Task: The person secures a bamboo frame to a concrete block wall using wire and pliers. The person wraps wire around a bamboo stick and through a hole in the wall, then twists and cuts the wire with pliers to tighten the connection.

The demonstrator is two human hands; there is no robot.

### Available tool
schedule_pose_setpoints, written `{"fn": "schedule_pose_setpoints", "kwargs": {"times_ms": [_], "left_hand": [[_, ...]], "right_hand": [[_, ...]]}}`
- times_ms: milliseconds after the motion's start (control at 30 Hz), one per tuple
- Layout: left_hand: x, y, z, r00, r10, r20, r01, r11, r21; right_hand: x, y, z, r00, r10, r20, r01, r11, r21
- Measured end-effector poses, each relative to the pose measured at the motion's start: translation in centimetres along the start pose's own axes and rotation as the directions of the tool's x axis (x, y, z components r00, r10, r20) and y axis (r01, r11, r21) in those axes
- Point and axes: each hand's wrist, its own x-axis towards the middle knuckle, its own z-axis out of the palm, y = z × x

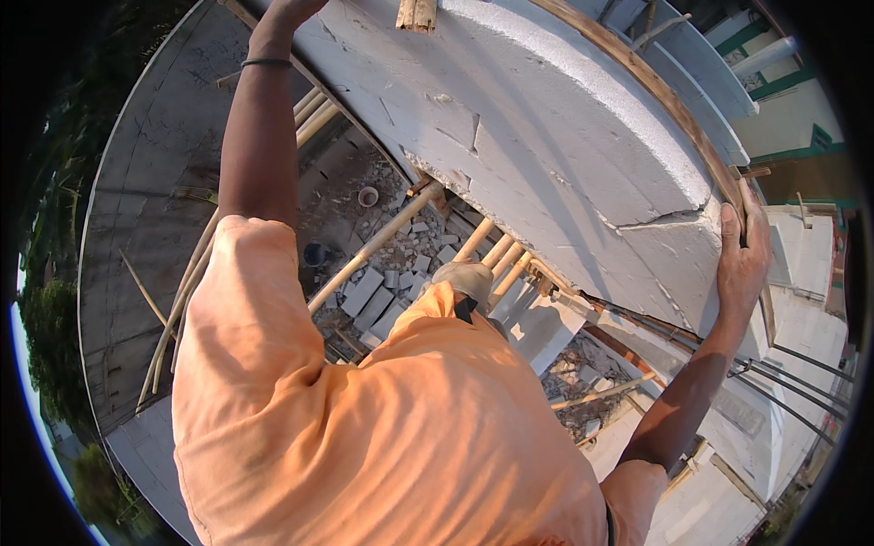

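Both my arms reach out over a grey block wall [537, 173] with a cracked face and a rough white top. At the wall's right end my right hand [745, 259] is closed around a long, thin wooden batten [669, 91], thumb on the near side. This batten follows the wall's far edge and looks bent in the view. My left hand [293, 9] is at the top edge of the view, near the wall's left end; its fingers are cut off. A short piece of wood [417, 14] lies on the wall top between my hands.
Bamboo poles [378, 247] cross below me, above a lower floor strewn with broken blocks [369, 296]. A dark bucket [314, 254] stands down there. Steel rods [792, 391] stick out at the right. A large grey wall [137, 227] rises on the left, with poles leaning on it.
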Motion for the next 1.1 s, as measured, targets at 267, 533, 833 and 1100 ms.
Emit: {"fn": "schedule_pose_setpoints", "kwargs": {"times_ms": [267,533,833,1100], "left_hand": [[1.2,-2.5,-0.2,0.992,-0.031,0.123,0.023,0.998,0.062],[1.2,-3.9,0.1,0.984,-0.047,0.173,0.029,0.994,0.107],[1.6,-2.2,-0.1,0.993,0.099,0.059,-0.107,0.982,0.154],[0.5,1.5,-0.8,0.991,0.125,0.052,-0.130,0.986,0.107]], "right_hand": [[0.3,-0.1,0.2,0.999,-0.028,0.044,0.024,0.996,0.088],[0.4,0.1,0.5,0.999,-0.021,0.027,0.019,0.998,0.060],[0.1,-1.1,-0.4,0.999,-0.046,-0.007,0.046,0.996,0.080],[2.1,-1.7,-2.8,0.993,0.031,0.115,-0.051,0.985,0.166]]}}
